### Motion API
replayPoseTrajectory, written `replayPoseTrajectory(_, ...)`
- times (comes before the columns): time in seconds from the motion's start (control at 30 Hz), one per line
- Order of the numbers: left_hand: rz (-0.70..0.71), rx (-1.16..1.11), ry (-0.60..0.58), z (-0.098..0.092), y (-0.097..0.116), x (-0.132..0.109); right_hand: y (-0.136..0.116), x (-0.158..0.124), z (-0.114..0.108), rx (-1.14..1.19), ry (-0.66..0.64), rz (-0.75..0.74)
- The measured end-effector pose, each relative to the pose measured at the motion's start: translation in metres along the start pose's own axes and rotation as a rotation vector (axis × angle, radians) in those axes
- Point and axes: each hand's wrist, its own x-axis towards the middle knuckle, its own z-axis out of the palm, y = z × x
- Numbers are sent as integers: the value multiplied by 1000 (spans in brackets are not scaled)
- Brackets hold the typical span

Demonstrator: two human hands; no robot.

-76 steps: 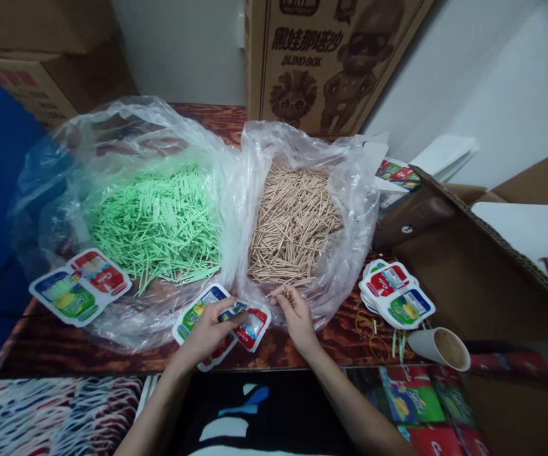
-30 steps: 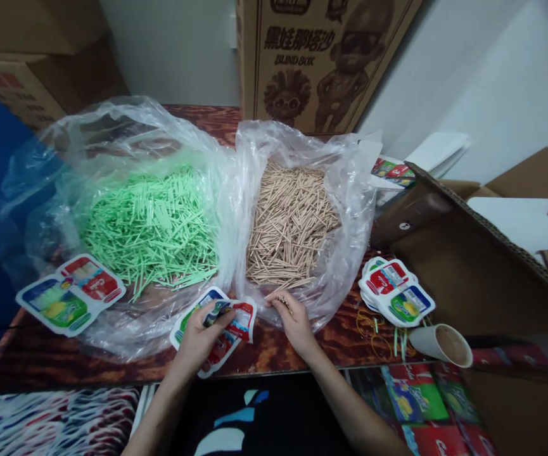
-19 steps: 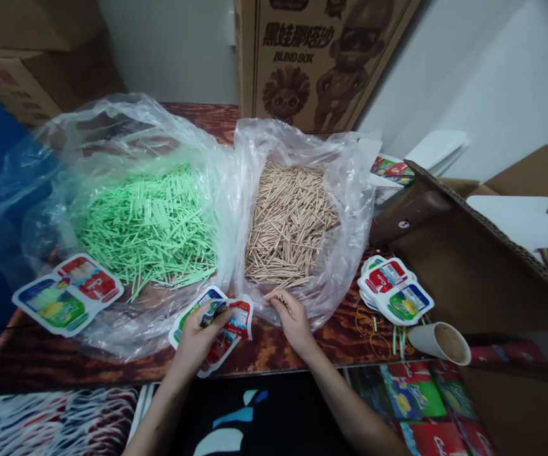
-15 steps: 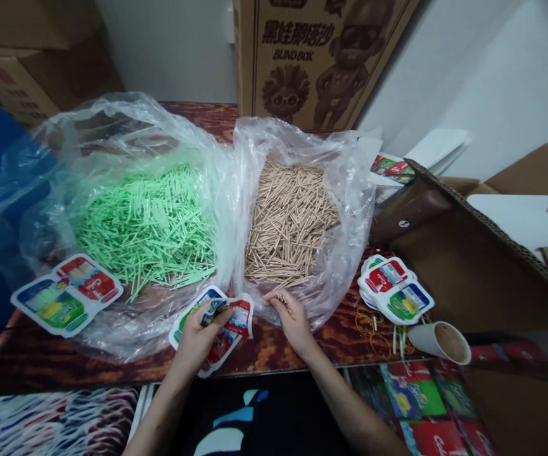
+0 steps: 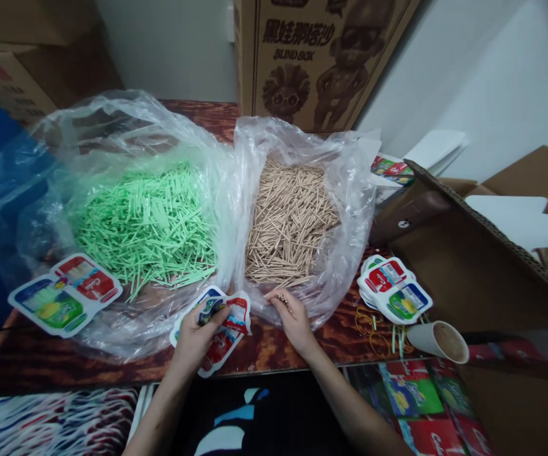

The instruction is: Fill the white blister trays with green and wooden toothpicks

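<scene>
My left hand is closed on a printed card pack in red, blue and green, with thumb and fingers pinching its middle. Part of the card is hidden under the hand. To the right of it, my right hand is closed around a few short brown sticks, whose ends show between the fingers. Just beyond this hand, a clear plastic bag lies open with a heap of brown sticks. A second clear bag, at the left, holds a pile of light green sticks.
A filled card pack lies at the left on the bag's edge. Stacked card packs, rubber bands and a tilted paper cup are at the right. An open carton borders that side; a large printed box stands behind.
The card pack in my left hand has shifted very slightly to the left. My right hand keeps its place and its hold on the brown sticks.
</scene>
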Motion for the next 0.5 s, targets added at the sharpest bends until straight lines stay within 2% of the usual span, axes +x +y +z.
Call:
replayPoseTrajectory(0.23,-6,-48,-2,-4,-6,-1,1,-1,1,0,-1,5)
replayPoseTrajectory(0.5,-11,-95,-3,-4,-4,-3,0,-2,3,5,8,11)
